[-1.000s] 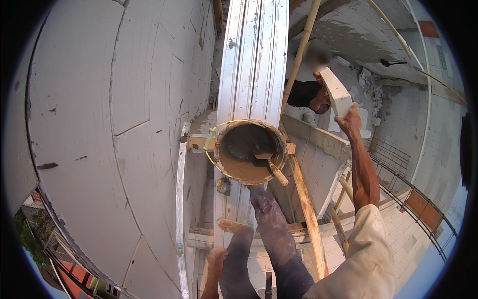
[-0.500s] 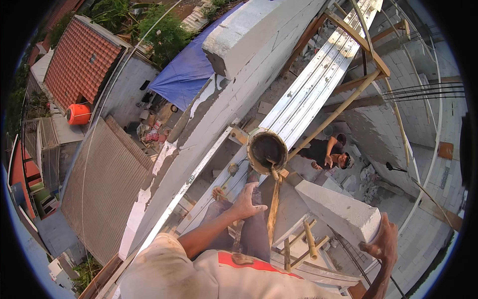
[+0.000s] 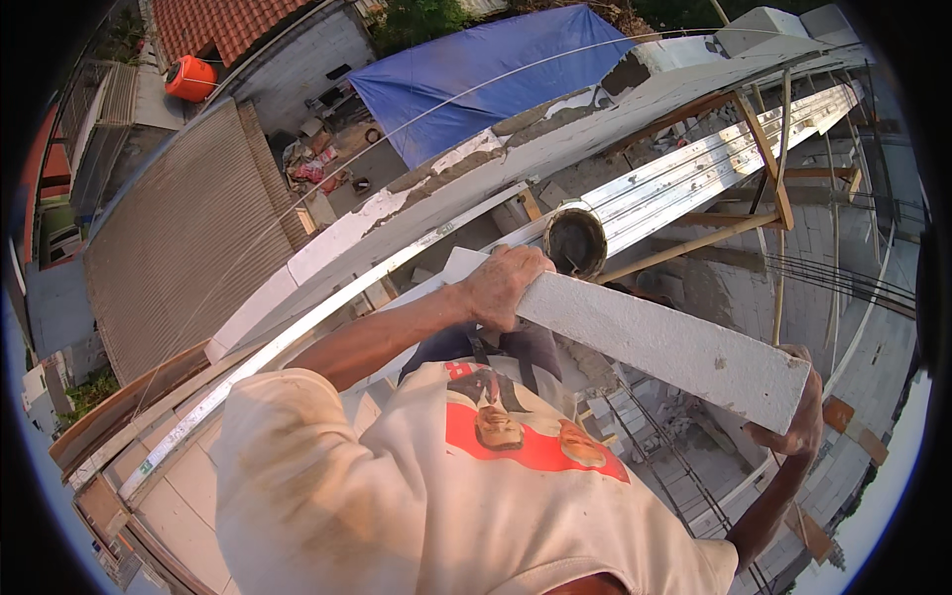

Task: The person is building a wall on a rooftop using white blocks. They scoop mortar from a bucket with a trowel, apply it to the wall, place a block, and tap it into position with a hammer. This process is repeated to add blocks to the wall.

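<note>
Far off on the left sits a round orange tank [image 3: 191,77] beside a red tiled roof [image 3: 233,25]. Below them is a big grey ribbed roof [image 3: 183,238]. Next to that, farther right, a blue sheet [image 3: 486,74] is spread out over the ground.

A long white wall top [image 3: 416,203] runs from the near left up to the far right. A pale metal rail [image 3: 327,317] lies along it.

The left hand [image 3: 506,286] is curled over the top edge of a long white building block [image 3: 659,342]. Its fingers are closed tight on the block's left end. The block stretches out to the right from that hand, in front of the person's cream shirt with a red picture [image 3: 476,476].

Just behind the left hand, a round bucket with dark wet mud inside [image 3: 575,241] stands on a shiny ribbed metal board [image 3: 724,164]. Wooden poles [image 3: 764,149] cross over that board.

The right hand [image 3: 798,416] holds the block's right end from under and behind. Its fingers wrap around that end, but the block hides most of them. So the block hangs between the two hands, with each end held.
</note>
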A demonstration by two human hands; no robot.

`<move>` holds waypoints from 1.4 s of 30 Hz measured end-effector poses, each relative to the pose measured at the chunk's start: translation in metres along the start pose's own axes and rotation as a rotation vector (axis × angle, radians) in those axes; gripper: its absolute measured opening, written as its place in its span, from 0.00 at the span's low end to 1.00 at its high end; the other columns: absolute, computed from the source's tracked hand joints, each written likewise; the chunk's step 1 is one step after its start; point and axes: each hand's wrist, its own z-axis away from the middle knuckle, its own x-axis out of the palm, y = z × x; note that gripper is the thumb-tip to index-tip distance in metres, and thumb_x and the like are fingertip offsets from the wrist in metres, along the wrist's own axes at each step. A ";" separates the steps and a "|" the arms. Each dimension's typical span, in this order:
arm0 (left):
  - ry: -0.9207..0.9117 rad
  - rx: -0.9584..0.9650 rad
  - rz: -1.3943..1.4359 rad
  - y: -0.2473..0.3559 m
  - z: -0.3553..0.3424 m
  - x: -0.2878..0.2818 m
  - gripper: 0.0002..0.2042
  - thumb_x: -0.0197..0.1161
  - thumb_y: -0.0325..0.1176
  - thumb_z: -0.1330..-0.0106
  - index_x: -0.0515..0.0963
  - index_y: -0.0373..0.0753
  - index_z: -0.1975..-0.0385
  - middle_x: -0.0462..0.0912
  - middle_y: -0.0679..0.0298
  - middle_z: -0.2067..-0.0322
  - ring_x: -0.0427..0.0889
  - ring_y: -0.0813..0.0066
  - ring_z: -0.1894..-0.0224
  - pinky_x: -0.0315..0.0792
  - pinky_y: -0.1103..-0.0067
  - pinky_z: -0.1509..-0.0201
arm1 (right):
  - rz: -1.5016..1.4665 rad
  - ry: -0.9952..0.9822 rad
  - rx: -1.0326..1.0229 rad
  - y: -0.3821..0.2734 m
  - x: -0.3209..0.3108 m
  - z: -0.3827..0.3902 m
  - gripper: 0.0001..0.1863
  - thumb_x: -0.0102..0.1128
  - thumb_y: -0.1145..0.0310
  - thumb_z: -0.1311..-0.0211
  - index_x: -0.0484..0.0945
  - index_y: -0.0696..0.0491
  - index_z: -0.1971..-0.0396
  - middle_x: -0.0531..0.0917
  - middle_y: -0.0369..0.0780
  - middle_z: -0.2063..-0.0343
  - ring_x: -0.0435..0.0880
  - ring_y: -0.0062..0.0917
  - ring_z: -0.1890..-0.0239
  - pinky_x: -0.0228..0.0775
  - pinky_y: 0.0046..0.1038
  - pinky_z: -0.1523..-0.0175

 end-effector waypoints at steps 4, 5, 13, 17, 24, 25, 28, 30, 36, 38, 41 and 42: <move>0.097 -0.145 -0.184 0.004 0.059 -0.035 0.34 0.81 0.40 0.58 0.74 0.38 0.50 0.76 0.55 0.57 0.77 0.54 0.54 0.67 0.64 0.49 | -0.119 -0.102 -0.007 0.050 0.046 -0.064 0.48 0.88 0.55 0.74 0.79 0.56 0.45 0.84 0.41 0.49 0.85 0.31 0.46 0.74 0.35 0.41; 0.090 -0.219 -0.223 0.007 0.071 -0.039 0.33 0.81 0.40 0.58 0.74 0.38 0.50 0.76 0.55 0.58 0.77 0.54 0.54 0.67 0.63 0.50 | -0.147 -0.183 0.023 0.056 0.057 -0.084 0.48 0.89 0.58 0.73 0.78 0.56 0.44 0.84 0.41 0.49 0.84 0.30 0.45 0.73 0.35 0.39; 0.056 -0.614 -0.466 0.036 0.132 -0.065 0.33 0.82 0.38 0.59 0.74 0.37 0.51 0.76 0.54 0.59 0.77 0.52 0.55 0.66 0.60 0.50 | -0.256 -0.384 -0.248 0.144 0.180 -0.216 0.48 0.87 0.69 0.70 0.74 0.54 0.40 0.78 0.43 0.43 0.75 0.38 0.37 0.67 0.37 0.31; -0.027 -0.758 -0.496 0.044 0.135 -0.076 0.35 0.82 0.35 0.60 0.74 0.36 0.49 0.76 0.54 0.57 0.76 0.51 0.51 0.66 0.61 0.47 | -0.269 -0.322 -0.311 0.152 0.212 -0.249 0.52 0.84 0.71 0.65 0.67 0.52 0.33 0.77 0.45 0.44 0.75 0.42 0.36 0.66 0.37 0.30; 0.067 -0.852 -0.562 0.028 0.100 -0.101 0.38 0.84 0.34 0.62 0.73 0.34 0.47 0.76 0.52 0.53 0.75 0.48 0.47 0.66 0.59 0.41 | -0.193 -0.267 -0.581 0.120 0.172 -0.358 0.55 0.80 0.77 0.65 0.64 0.54 0.29 0.77 0.49 0.39 0.76 0.44 0.33 0.69 0.41 0.27; 0.094 -0.861 -0.562 0.022 0.091 -0.104 0.39 0.84 0.33 0.63 0.73 0.33 0.47 0.77 0.52 0.53 0.75 0.48 0.47 0.66 0.58 0.40 | -0.076 -0.266 -0.704 0.112 0.155 -0.377 0.55 0.80 0.75 0.67 0.64 0.57 0.30 0.76 0.51 0.39 0.76 0.46 0.33 0.69 0.43 0.27; 0.191 -0.809 -0.608 0.006 0.058 -0.123 0.38 0.84 0.33 0.63 0.74 0.34 0.47 0.77 0.51 0.53 0.75 0.48 0.46 0.66 0.57 0.39 | 0.108 -0.220 -0.743 0.099 0.123 -0.427 0.52 0.79 0.78 0.70 0.67 0.61 0.34 0.77 0.49 0.45 0.78 0.46 0.38 0.74 0.41 0.32; 0.230 -0.822 -0.616 0.001 0.031 -0.133 0.38 0.85 0.33 0.63 0.74 0.35 0.46 0.78 0.51 0.53 0.76 0.48 0.46 0.66 0.56 0.38 | 0.235 -0.206 -0.701 0.080 0.099 -0.451 0.55 0.86 0.73 0.72 0.70 0.59 0.33 0.78 0.48 0.42 0.77 0.45 0.36 0.69 0.40 0.23; 0.248 -0.776 -0.647 -0.054 -0.017 -0.140 0.39 0.85 0.34 0.63 0.74 0.36 0.46 0.78 0.53 0.51 0.76 0.48 0.44 0.68 0.57 0.39 | 0.786 -0.096 -0.657 0.072 0.080 -0.510 0.54 0.87 0.70 0.74 0.74 0.55 0.35 0.80 0.40 0.39 0.75 0.39 0.32 0.59 0.44 0.18; 0.252 -0.789 -0.661 -0.070 -0.028 -0.137 0.39 0.85 0.35 0.63 0.73 0.36 0.46 0.78 0.52 0.51 0.76 0.48 0.44 0.68 0.57 0.39 | 0.807 0.054 -0.709 0.089 0.080 -0.525 0.45 0.80 0.72 0.72 0.78 0.43 0.41 0.85 0.32 0.49 0.76 0.33 0.33 0.52 0.53 0.19; 0.256 -0.787 -0.688 -0.086 -0.043 -0.129 0.40 0.85 0.36 0.63 0.73 0.35 0.45 0.79 0.52 0.51 0.77 0.48 0.43 0.69 0.57 0.38 | 0.882 0.051 -0.661 0.092 0.073 -0.532 0.46 0.81 0.72 0.71 0.79 0.40 0.40 0.86 0.30 0.48 0.75 0.30 0.32 0.42 0.53 0.15; 0.258 -0.779 -0.697 -0.089 -0.048 -0.126 0.41 0.84 0.36 0.63 0.73 0.35 0.45 0.79 0.52 0.50 0.77 0.47 0.43 0.69 0.57 0.38 | 0.894 0.054 -0.640 0.094 0.072 -0.533 0.46 0.81 0.72 0.71 0.79 0.40 0.40 0.86 0.30 0.47 0.75 0.29 0.32 0.40 0.52 0.15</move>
